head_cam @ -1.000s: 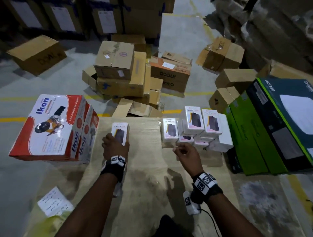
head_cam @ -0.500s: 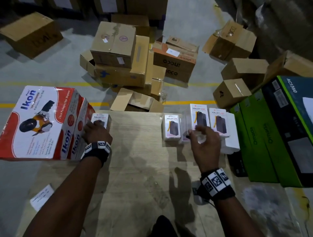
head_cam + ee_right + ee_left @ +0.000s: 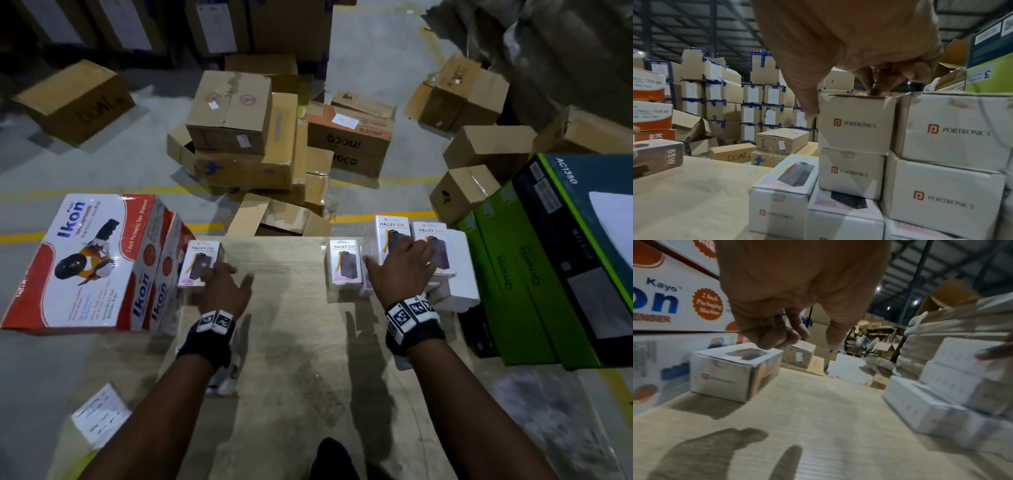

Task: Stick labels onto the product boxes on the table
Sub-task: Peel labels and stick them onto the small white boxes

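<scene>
A single white Halley 20K product box lies on the wooden table against the big Ikon box. My left hand hovers just over its near end, fingers loosely curled and holding nothing. To the right stands a stack of the same white boxes, with one more box flat beside it. My right hand grips the top box, fingers over its top and thumb on its left side.
A red and white Ikon box overhangs the table's left edge. Green and dark cartons wall off the right side. A white printed sheet lies at lower left. Several brown cartons sit on the floor beyond the table.
My left hand slid the single box left against the Ikon box and has come off it. My right hand moved from the stack's front up onto the top box.
</scene>
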`<action>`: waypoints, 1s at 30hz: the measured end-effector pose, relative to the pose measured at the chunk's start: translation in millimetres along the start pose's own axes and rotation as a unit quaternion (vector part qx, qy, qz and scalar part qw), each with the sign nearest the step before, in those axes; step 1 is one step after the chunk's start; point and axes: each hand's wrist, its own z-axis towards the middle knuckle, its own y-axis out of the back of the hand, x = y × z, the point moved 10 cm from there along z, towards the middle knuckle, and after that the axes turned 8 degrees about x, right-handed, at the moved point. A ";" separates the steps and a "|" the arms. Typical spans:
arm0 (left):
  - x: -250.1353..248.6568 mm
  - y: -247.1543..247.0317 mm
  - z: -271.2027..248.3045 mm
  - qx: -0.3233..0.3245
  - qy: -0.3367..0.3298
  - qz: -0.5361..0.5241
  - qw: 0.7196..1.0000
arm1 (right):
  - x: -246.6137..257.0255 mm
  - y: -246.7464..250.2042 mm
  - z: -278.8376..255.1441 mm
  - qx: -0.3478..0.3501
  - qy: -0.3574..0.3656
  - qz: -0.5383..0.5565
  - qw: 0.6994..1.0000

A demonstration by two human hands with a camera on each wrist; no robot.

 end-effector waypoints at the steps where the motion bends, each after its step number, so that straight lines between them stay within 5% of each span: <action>1: -14.2 -2.8 -10.0 -0.005 -0.035 -0.033 0.999 | 1.5 -1.1 -1.9 -0.003 0.007 0.002 1.000; 5: -67.3 -23.3 -50.6 0.013 -0.140 -0.109 0.984 | 1.3 -4.7 -10.1 -0.020 0.030 0.023 0.999; 10: -97.8 -48.1 -81.1 0.057 -0.189 -0.134 0.971 | -0.6 -11.7 -10.9 0.035 0.022 0.028 0.999; 13: -103.6 -48.5 -96.8 0.063 -0.195 -0.178 0.962 | -8.4 3.7 -20.8 -0.004 0.030 0.182 0.983; 15: -103.4 -44.7 -105.7 0.073 -0.182 -0.243 0.950 | -14.9 10.4 -38.3 0.019 0.061 0.384 0.921; 18: -101.4 -46.9 -118.4 0.148 -0.122 -0.400 0.896 | -6.3 -21.0 -85.2 0.243 0.027 0.638 0.730; 20: -105.9 -57.2 -130.9 0.235 -0.095 -0.486 0.836 | -1.2 -48.2 -115.4 0.350 -0.004 0.695 0.628; 22: -110.1 -60.3 -144.6 0.291 -0.101 -0.517 0.798 | 1.2 -66.3 -136.2 0.403 -0.001 0.713 0.573; 24: -109.5 -54.9 -156.9 0.307 -0.115 -0.521 0.788 | -0.9 -70.5 -150.0 0.417 0.014 0.698 0.582; 28: -99.0 -26.9 -177.7 0.233 -0.190 -0.413 0.860 | -20.2 -41.5 -157.8 0.312 0.093 0.568 0.756; 30: -97.4 -15.1 -193.4 0.189 -0.240 -0.350 0.886 | -26.2 -17.1 -161.7 0.232 0.120 0.563 0.784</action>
